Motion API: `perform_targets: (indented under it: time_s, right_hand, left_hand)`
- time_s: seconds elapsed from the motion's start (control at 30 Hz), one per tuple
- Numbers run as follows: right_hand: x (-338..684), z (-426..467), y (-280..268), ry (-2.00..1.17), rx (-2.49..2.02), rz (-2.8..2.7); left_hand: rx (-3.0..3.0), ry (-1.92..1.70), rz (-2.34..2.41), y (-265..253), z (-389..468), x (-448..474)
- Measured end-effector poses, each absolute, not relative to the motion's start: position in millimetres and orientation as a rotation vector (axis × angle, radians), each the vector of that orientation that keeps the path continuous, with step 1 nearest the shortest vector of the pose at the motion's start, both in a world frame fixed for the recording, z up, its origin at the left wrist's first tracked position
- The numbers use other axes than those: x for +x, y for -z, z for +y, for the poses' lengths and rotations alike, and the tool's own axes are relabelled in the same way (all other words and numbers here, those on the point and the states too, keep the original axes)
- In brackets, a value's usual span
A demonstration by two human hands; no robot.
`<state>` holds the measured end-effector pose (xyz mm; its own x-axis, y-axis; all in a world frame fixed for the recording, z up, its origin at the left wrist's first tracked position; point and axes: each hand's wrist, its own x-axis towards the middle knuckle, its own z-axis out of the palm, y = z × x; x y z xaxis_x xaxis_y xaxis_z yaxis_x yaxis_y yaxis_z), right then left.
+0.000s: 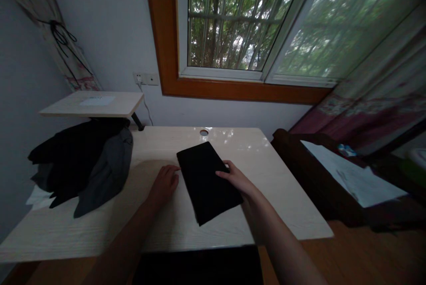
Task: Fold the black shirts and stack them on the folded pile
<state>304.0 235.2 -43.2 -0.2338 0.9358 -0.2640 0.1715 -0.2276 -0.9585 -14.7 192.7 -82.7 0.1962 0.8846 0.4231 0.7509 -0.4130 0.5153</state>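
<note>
A flat black rectangle, looking like a neatly folded black cloth [208,187], lies tilted over the middle of the pale desk. My right hand [234,176] grips its right edge, thumb on top and fingers beyond and under the edge. On the other side my left hand [166,181] rests on the desk with loosely bent fingers. Its fingertips reach close to the cloth's left edge; whether they touch it I cannot tell. To the left, a heap of black and dark grey clothes [109,165] lies on the desk, partly under a raised shelf.
The pale wooden desk [279,205] has a cable hole [204,133] near its back edge. A small raised shelf [126,103] bears a paper sheet [97,100]. Dark furniture with a white sheet [353,174] stands at the right. A window [246,19] is behind.
</note>
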Motion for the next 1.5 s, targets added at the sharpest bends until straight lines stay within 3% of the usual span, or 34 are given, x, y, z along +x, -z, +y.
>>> perform_targets:
  time_s: [0.53,0.7,0.77,0.87,1.17,1.33,1.5]
  right_hand:
    - [480,263,46,-1.030,-1.837,-1.203]
    - [476,266,37,-0.421,-1.978,-1.596]
    - [452,265,30,-0.115,-1.865,-1.815]
    - [408,263,25,0.066,-1.676,-2.069]
    - [360,264,60,0.045,-1.894,-2.382]
    - [357,261,51,0.026,-1.933,-2.389]
    - [322,244,44,0.205,-1.842,-2.365]
  left_hand:
    - [2.300,-1.006,1.547,82,192,-12]
    - [2.308,-0.974,1.550,79,190,-11]
    - [2.311,-0.957,1.547,80,190,-11]
    - [2.325,-0.943,1.541,81,191,-11]
    - [2.367,-0.883,1.532,78,192,-11]
    - [2.388,-0.861,1.538,75,191,-9]
    - [2.401,-0.870,1.527,75,191,-9]
